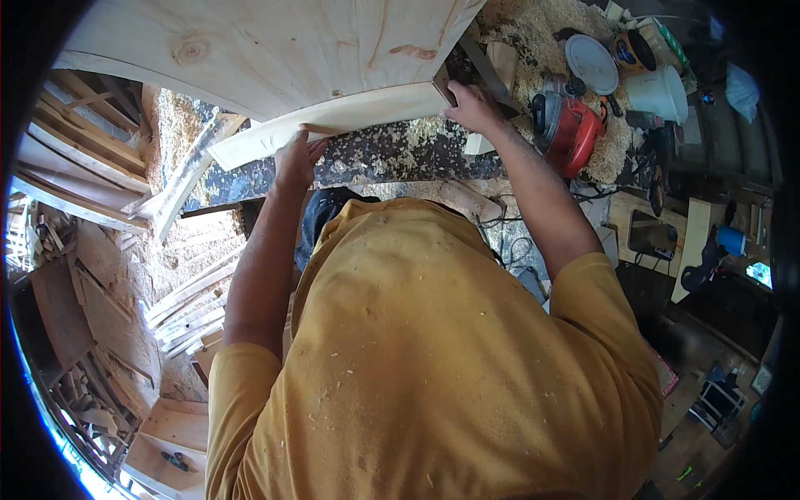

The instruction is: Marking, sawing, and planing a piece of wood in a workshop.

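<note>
A long pale wooden board (350, 113) lies along the near edge of a large wooden panel (275, 46), running from left to right. My left hand (298, 160) grips its lower edge toward the left, thumb on the face and fingers partly hidden underneath. At the board's other end my right hand (472, 109) is closed around the corner, where board and panel meet; its fingertips are partly hidden. Beneath both pieces is a dark workbench (383, 154) speckled with wood shavings.
A red power tool (575, 129) rests right of my right forearm, near a white bucket (658, 96) and a round white lid (592, 63). Curved wooden pieces (79, 171) stand at the left. Thin offcuts (196, 304) and sawdust cover the floor; an open wooden box (171, 450) sits lower left.
</note>
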Available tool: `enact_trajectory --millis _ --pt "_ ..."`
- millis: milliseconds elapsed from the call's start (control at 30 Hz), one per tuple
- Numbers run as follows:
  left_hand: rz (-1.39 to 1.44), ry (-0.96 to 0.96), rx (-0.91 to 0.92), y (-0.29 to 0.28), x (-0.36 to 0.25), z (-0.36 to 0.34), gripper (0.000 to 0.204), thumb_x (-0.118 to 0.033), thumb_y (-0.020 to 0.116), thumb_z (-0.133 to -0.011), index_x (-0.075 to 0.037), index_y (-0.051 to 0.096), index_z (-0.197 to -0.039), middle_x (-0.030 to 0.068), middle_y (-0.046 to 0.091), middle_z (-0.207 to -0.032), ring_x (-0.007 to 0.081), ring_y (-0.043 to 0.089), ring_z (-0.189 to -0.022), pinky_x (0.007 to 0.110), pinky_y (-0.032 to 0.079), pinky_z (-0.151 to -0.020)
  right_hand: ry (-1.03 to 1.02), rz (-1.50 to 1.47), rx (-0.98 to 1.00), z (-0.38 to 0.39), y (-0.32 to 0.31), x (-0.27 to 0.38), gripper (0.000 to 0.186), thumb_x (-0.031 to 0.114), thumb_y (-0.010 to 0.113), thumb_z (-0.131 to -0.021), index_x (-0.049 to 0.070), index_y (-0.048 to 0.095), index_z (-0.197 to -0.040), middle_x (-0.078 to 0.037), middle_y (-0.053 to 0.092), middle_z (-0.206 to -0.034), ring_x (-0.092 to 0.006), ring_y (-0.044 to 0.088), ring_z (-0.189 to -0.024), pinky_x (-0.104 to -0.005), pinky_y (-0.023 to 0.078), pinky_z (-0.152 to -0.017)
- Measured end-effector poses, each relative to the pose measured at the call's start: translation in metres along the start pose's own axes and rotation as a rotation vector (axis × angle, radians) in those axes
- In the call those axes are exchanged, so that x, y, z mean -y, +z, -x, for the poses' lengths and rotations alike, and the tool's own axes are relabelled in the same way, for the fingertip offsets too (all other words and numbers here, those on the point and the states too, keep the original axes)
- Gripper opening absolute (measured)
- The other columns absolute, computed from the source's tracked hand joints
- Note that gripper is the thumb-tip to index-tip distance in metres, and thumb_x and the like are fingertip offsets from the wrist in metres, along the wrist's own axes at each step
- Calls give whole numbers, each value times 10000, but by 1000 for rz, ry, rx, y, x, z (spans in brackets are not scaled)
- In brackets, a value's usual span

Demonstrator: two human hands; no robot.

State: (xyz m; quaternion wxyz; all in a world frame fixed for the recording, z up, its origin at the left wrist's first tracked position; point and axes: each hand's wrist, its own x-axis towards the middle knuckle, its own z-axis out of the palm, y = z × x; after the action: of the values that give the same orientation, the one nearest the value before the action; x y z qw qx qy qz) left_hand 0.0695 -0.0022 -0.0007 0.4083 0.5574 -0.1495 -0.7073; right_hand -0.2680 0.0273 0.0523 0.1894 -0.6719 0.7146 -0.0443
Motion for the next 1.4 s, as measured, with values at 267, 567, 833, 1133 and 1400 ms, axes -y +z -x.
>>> enact_trajectory --millis 267,567,833,1133,1400 --pt "-856 26 -88 -22 -34 25 460 -369 611 -851 36 544 -1059 189 660 -815 246 659 -780 319 527 -666 38 -143 27 -14 8 -16 563 345 708 -726 9 523 -1139 -233 599 -1065 -366 570 -1027 -424 449 -872" --pt "-1835 886 -32 -60 -101 3 513 -464 639 -781 -63 605 -1099 142 620 -1084 311 564 -1038 494 347 -941 62 -150 61 -8 6 -15 700 365 700 -749 -49 439 -1249 -263 537 -1186 -354 535 -1108 -378 421 -941" --pt "-1715 641 34 -38 -104 2 369 -411 622 -798 -102 676 -993 179 649 -922 345 612 -893 417 447 -829 28 -238 24 -4 7 -25 497 305 715 -745 16 520 -1099 -233 609 -958 -347 604 -898 -406 469 -778" --pt "-1661 620 37 -43 -106 0 369 -422 607 -806 -107 682 -981 151 659 -942 307 603 -943 406 352 -929 26 -310 -92 0 18 -25 495 312 689 -764 10 522 -1119 -233 612 -999 -371 588 -974 -426 463 -818" --pt "-1660 613 68 -42 -106 0 380 -425 603 -811 -103 677 -999 154 656 -951 306 603 -943 404 349 -928 82 -310 -39 1 9 -22 512 306 686 -771 6 510 -1148 -230 605 -1040 -356 591 -993 -421 467 -829"
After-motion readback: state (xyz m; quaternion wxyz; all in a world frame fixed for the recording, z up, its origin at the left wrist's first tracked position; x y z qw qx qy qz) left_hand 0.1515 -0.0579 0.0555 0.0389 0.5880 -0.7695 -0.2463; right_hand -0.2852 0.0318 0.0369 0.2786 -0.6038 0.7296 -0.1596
